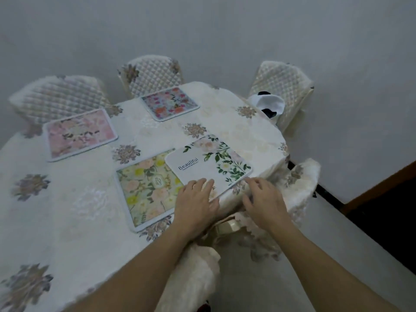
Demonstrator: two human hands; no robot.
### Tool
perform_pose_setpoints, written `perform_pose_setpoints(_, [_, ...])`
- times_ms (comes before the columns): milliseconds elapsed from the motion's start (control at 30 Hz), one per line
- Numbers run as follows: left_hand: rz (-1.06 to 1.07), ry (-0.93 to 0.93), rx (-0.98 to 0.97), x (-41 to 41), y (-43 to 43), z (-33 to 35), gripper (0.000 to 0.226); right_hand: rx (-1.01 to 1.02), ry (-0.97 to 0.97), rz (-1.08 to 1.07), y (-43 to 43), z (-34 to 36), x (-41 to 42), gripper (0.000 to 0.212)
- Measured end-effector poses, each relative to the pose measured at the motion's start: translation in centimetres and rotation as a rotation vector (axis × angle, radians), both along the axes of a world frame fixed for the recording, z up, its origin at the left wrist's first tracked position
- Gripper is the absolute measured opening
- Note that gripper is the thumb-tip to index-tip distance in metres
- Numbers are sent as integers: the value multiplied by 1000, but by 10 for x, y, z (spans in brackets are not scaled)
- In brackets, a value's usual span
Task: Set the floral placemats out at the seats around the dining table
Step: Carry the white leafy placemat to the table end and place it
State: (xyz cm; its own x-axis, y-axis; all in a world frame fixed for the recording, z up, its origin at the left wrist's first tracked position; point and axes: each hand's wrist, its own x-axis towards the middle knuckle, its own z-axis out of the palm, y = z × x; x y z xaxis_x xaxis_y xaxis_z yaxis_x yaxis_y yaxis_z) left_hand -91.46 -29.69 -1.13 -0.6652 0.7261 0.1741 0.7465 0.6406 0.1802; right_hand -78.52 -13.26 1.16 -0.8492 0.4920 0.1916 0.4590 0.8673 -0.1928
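Several floral placemats lie on the table's cream flowered cloth (74, 199). A pink one (80, 134) sits at the far left seat. A blue and red one (170, 102) sits before the far middle chair. A white mat with green leaves and the word "Beautiful" (209, 162) overlaps a yellow-green mat (148, 188) near the table's right end. My left hand (195, 204) rests flat with its fingers on the white mat's near edge. My right hand (264, 202) touches that mat's near right corner at the table's rim, fingers curled.
Quilted chairs stand at the far left (59, 97), far middle (153, 74) and far right (283, 86). A black and white plush item (269, 104) lies on the far right chair. Another covered chair (301, 176) stands just right of my hands. The wall is close behind.
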Motion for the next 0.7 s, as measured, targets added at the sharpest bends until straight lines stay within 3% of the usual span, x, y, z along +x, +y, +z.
perform_pose_setpoints(433, [335, -133, -97, -95, -3, -31, 59, -78, -107, 266, 54, -37, -142, 47])
perform_pose_setpoints(700, [626, -347, -135, -122, 32, -60, 59, -162, -212, 348, 117, -72, -202, 47])
